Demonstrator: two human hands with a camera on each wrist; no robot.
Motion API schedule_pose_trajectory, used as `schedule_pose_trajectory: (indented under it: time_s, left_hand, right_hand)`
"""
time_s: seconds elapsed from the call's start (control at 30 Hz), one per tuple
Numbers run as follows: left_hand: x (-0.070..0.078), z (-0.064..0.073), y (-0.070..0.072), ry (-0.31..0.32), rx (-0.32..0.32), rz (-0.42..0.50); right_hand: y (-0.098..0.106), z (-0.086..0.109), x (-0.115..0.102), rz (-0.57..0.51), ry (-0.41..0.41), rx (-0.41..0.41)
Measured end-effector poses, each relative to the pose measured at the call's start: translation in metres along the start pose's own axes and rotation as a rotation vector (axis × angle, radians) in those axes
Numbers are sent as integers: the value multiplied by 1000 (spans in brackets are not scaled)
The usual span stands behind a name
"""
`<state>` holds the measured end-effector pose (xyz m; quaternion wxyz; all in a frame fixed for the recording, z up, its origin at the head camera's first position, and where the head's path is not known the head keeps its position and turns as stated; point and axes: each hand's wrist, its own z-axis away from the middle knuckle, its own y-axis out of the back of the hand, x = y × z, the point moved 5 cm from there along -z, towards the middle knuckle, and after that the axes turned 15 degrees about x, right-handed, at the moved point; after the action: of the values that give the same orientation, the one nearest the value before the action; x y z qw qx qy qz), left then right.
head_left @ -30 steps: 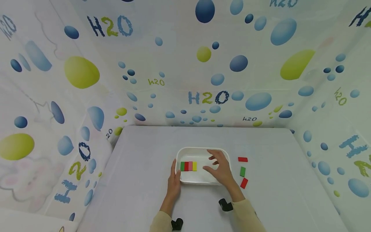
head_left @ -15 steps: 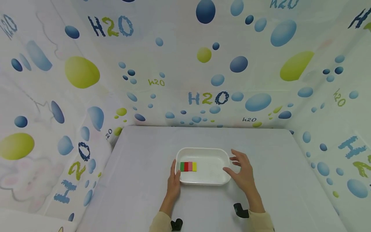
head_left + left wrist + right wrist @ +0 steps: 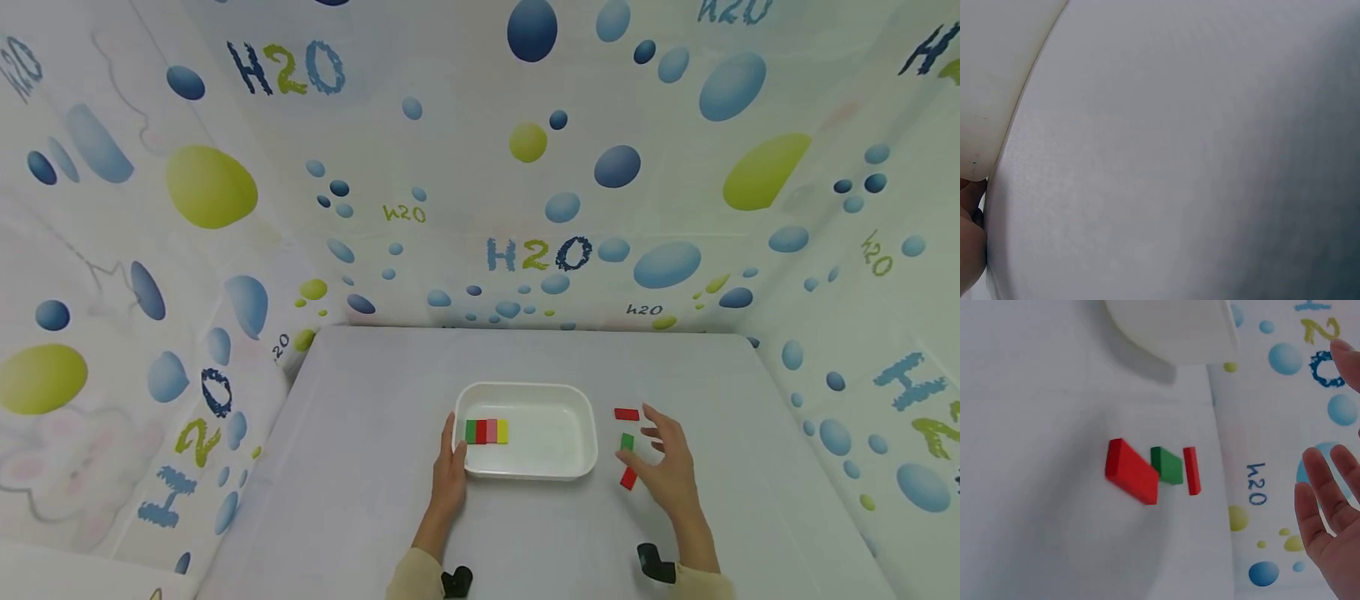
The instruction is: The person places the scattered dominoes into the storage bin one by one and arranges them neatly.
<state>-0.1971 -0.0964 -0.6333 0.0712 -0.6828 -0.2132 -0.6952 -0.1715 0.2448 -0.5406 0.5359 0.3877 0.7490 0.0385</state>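
A white rectangular tray lies on the table, and my left hand holds its left side, thumb at the rim. Inside, at the tray's left, a green block, a red block, a pink block and a yellow block stand side by side in a row. My right hand is right of the tray, thumb and fingers spread, holding nothing. Near it lie a far red block, a green block and a near red block; in the head view the thumb partly covers the nearer ones.
The white table reaches back to a wall sheet printed with blue and green drops. A black wrist-worn piece sits by the right sleeve, another black piece by the left.
My right hand has moved from above the tray's right part, rightward past the rim, to the loose blocks, its fingers still spread. The left hand and the tray have stayed in place.
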Motion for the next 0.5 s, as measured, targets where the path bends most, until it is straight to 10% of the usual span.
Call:
schedule_pose_trajectory:
  time_s: [0.5]
  left_hand:
    - [-2, 1, 2, -7, -30, 10]
  right_hand:
    - [-11, 22, 52, 189, -221, -259]
